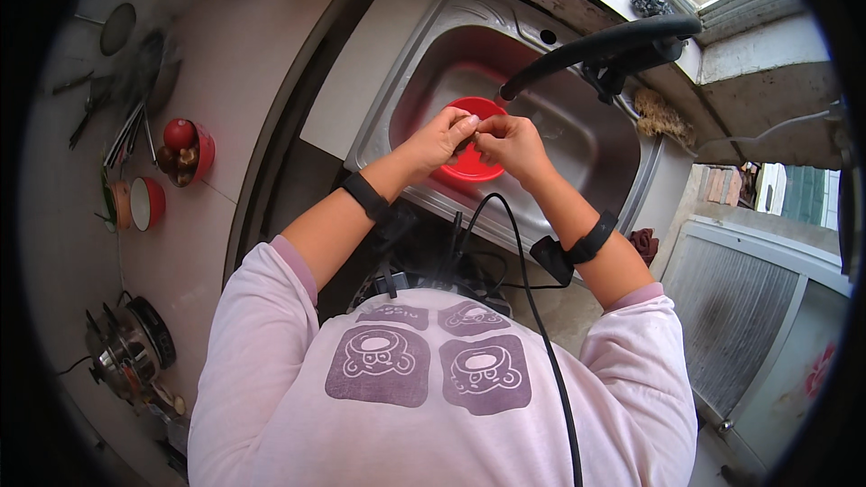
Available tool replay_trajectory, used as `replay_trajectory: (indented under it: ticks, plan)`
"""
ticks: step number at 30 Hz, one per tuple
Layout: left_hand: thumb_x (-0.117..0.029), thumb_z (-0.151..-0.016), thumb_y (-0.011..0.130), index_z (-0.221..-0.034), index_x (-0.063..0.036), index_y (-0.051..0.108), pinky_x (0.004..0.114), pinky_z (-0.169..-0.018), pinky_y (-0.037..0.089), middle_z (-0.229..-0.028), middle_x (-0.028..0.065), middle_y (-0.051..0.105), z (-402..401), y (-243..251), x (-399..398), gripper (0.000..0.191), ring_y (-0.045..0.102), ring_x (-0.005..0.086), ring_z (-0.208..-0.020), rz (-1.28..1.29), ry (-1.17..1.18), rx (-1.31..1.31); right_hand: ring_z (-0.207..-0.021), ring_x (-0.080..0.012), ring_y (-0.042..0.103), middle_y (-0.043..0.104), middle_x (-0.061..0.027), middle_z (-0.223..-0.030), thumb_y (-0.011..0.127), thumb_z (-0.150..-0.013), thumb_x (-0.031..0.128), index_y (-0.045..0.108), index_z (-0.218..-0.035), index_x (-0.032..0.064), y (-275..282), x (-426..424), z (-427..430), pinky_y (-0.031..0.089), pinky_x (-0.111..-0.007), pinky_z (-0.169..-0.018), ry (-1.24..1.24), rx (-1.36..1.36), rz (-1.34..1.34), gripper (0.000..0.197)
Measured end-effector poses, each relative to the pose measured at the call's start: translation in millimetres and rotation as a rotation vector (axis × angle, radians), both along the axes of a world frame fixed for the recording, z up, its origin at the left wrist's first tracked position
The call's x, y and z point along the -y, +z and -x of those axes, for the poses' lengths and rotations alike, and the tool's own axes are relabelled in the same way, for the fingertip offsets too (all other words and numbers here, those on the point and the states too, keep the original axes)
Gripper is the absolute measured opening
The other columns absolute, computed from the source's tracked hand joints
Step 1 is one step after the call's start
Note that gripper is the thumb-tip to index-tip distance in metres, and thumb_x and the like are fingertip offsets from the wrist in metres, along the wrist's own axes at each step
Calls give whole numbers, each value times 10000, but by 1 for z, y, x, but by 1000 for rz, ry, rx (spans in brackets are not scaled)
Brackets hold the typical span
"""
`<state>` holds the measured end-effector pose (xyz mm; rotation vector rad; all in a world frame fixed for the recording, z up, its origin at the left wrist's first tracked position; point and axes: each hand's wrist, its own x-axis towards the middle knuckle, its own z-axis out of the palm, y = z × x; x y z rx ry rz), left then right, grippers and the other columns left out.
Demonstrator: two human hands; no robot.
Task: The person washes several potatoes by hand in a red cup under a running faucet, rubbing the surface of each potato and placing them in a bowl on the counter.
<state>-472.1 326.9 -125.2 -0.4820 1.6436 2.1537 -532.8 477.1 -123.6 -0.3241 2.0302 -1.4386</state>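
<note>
Both hands meet over a red plastic basin [472,170] standing in the stainless steel sink [575,128]. A small brown piece of food [464,143], mostly covered by fingers, is held between them; its exact kind cannot be told. My left hand [436,138] grips it, thumb on top. My right hand [517,147] pinches at its right side with bent fingers. The end of a black faucet hose [575,51] hangs just above and behind the basin's far rim.
Left on the counter, a red bowl [206,154] holds a tomato [178,134] and brown mushrooms [187,158]. Close by are another red-and-white bowl [150,203], a metal pot [122,348] and dark utensils. A black cable [541,325] crosses my front. A tan scrubber [659,118] lies right of the sink.
</note>
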Motion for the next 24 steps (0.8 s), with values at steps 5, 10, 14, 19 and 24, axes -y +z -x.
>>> replay_trajectory:
  ticks: [5,10,14,19,24]
  plan:
    - [-357,-909,499,-1067,-89,464,187,-582,361,-816,-19,485,2,-10,-4,313,421,43,-698,26,0,3,-545,-119,600,631,-79,-655,583,-742,87,606,-755,-29,-11,-2,-2,486,-255,-519,-74,191,158,119]
    - [-301,-902,532,-1094,-30,448,217,-702,405,-901,15,506,6,-21,-10,342,460,72,-790,224,53,-119,-532,-133,620,633,-103,-622,597,-710,81,620,-756,-24,-11,-5,-2,489,-252,-526,20,-240,-31,117]
    - [-285,-899,541,-1099,-8,448,245,-787,408,-935,31,517,7,-20,-11,354,476,96,-863,394,4,-174,-534,-137,627,634,-108,-620,606,-712,81,630,-756,-28,-6,-6,3,499,-252,-531,45,-162,-52,120]
    - [-294,-897,542,-1086,-23,458,234,-744,408,-915,24,519,6,-23,-9,342,472,84,-829,288,43,-180,-565,-138,633,638,-94,-640,601,-736,50,634,-787,-35,-8,-3,2,517,-242,-555,-3,-23,33,104]
    - [-330,-906,510,-1066,-64,470,201,-579,374,-840,-3,538,3,-4,-6,313,439,53,-705,72,1,-37,-598,-136,629,643,-79,-692,601,-771,44,633,-831,-39,-14,-7,-4,517,-242,-567,-45,70,170,107]
